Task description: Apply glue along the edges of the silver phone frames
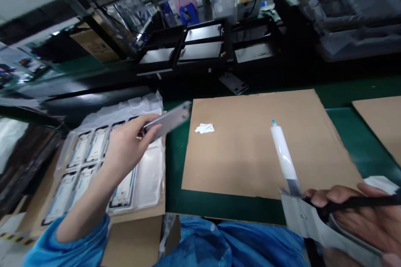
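Note:
My left hand [131, 137] is closed around the edge of a thin grey phone housing [173, 121] with camera holes at its far end, held tilted above the tray. Below it, a clear plastic tray [152, 167] holds several phone frames [123, 187] in its compartments. At the lower right, my right hand [354, 217] is wrapped around the handle of a dispensing gun [300, 212]. A white glue cartridge [284, 154] with a blue tip sits in the gun and points away from me over a cardboard sheet [238, 162]. My right fingers are partly hidden by the gun.
A small white tissue [204, 128] lies on the cardboard. Another phone housing [233, 83] rests on the green table [219, 208] behind it. Black trays [200, 60] with flat panels stand at the back, and clear bins [354, 12] at the right. A second cardboard sheet [382, 121] lies far right.

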The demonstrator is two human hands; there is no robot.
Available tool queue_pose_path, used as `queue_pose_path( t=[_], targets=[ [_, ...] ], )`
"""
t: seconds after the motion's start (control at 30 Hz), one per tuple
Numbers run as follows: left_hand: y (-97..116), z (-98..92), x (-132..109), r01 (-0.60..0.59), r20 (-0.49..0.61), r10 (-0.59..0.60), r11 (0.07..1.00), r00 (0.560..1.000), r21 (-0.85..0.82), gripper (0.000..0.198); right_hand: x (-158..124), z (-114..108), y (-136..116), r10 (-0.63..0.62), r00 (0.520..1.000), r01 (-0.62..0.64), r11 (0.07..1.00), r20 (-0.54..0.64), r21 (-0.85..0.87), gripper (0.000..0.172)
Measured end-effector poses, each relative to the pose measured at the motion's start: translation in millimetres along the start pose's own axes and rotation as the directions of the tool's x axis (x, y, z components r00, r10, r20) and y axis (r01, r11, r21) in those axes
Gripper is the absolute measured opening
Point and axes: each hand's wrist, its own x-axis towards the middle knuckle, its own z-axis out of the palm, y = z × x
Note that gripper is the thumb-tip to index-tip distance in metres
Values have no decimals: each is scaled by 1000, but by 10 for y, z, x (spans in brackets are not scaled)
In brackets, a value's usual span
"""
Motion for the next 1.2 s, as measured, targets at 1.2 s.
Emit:
queue_pose_path(
  t=[1.2],
  targets=[
    [1130,2077,264,-374,124,485,790,865,-486,58,61,551,-355,55,933,-27,996,356,-82,23]
  ],
)
